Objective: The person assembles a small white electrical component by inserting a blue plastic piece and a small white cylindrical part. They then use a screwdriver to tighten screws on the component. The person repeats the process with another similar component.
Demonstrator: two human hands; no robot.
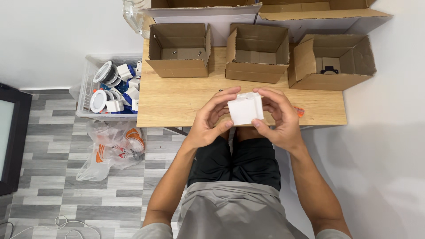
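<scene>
Both my hands hold a small white plastic box (pixel 245 108) above the near edge of a wooden table (pixel 177 99). My left hand (pixel 210 119) grips its left side, thumb against the lower left corner and fingers curled over the top. My right hand (pixel 279 117) wraps the right side, thumb under the lower right corner. The box's flat white face points up at me. Part of the box is hidden behind my fingers.
Three open cardboard boxes stand along the table's back: left (pixel 179 49), middle (pixel 256 53), right (pixel 332 62), the right one holding a dark part. A clear crate (pixel 84 95) of white and blue parts and a plastic bag (pixel 115 148) sit on the floor at left. An orange object (pixel 299 111) lies by my right hand.
</scene>
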